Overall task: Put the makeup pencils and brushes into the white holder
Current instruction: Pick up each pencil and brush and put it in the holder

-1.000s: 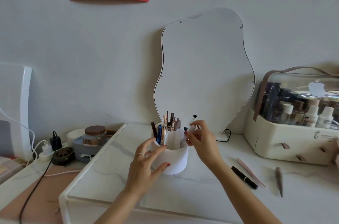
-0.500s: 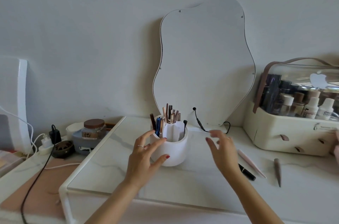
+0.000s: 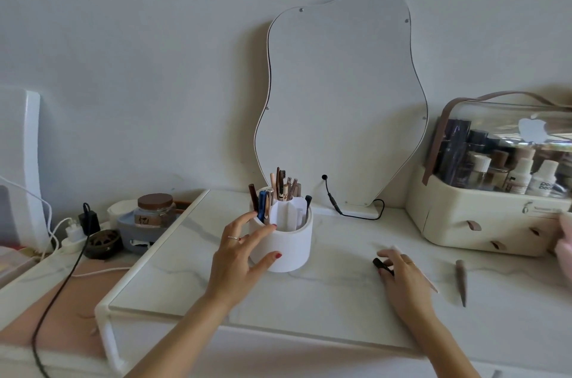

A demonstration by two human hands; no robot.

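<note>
Right hand (image 3: 402,277) is down on the worktop (image 3: 325,294), fingers curled over the black pencil (image 3: 378,263); only its cap end shows past the fingertips. Looks like a pinch forming, but I can't tell if it's actually closed on it. A pale pink pencil (image 3: 431,284) runs under the same hand, mostly hidden, tip poking out on the right side. A brown pencil (image 3: 461,281) lies further right, apart from the hand, point toward the camera.

Left hand (image 3: 244,249) is spread against the white holder (image 3: 289,249), thumb and fingers touching its wall and rim, steadying rather than gripping. Holder stands upright on the worktop in front of the mirror (image 3: 340,99), left of the loose pencils, already packed with pencils and brushes in its rear and left compartments; front-right slots look freer.

Handling guess: pencils are light, stiff, smooth and round, so they roll and slip. Take each mid-barrel with thumb and two fingers, lift clear of its neighbour, drop in end-first. The two under the right hand sit close together, so risk is dragging the pink one along. Holder is light; keep the left hand on it during insertion.
</note>
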